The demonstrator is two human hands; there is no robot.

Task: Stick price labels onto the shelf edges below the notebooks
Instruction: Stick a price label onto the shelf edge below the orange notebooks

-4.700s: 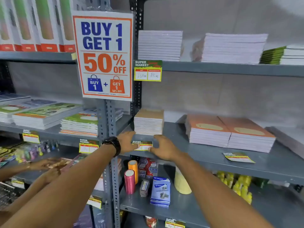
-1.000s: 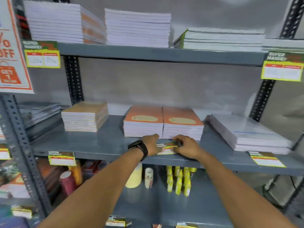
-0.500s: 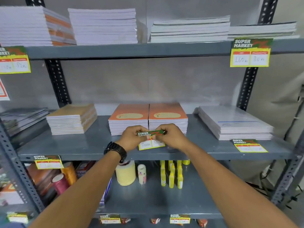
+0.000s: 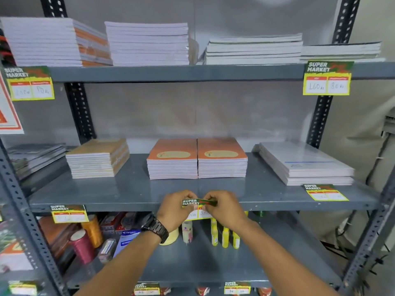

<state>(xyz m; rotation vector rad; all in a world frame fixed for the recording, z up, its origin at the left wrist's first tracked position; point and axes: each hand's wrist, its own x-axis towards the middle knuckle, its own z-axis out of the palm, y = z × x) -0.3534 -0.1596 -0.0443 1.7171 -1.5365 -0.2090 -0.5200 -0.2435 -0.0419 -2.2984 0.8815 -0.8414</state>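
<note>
A green, red and yellow price label [image 4: 197, 207] hangs against the front edge of the grey middle shelf [image 4: 119, 205], right below two orange notebook stacks [image 4: 196, 160]. My left hand [image 4: 174, 210], with a black watch at the wrist, pinches the label's left side. My right hand [image 4: 224, 207] pinches its right top corner. The label's lower half with handwritten prices shows between my fingers. Another label [image 4: 69, 213] sticks on the same edge under the brown notebook stack [image 4: 98, 158]. A loose label [image 4: 326, 192] lies flat on the shelf by the white stack [image 4: 305, 163].
The upper shelf [image 4: 177, 72] carries several white notebook stacks and labels at left [image 4: 30, 83] and right [image 4: 328, 77]. Below the middle shelf stand thread spools [image 4: 82, 245], tape rolls and yellow bottles [image 4: 224, 235]. Perforated uprights [image 4: 80, 112] frame the bay.
Both hands have lowered the label from just in front of the orange notebooks down to the shelf's front edge. Earlier they picked it off the shelf top.
</note>
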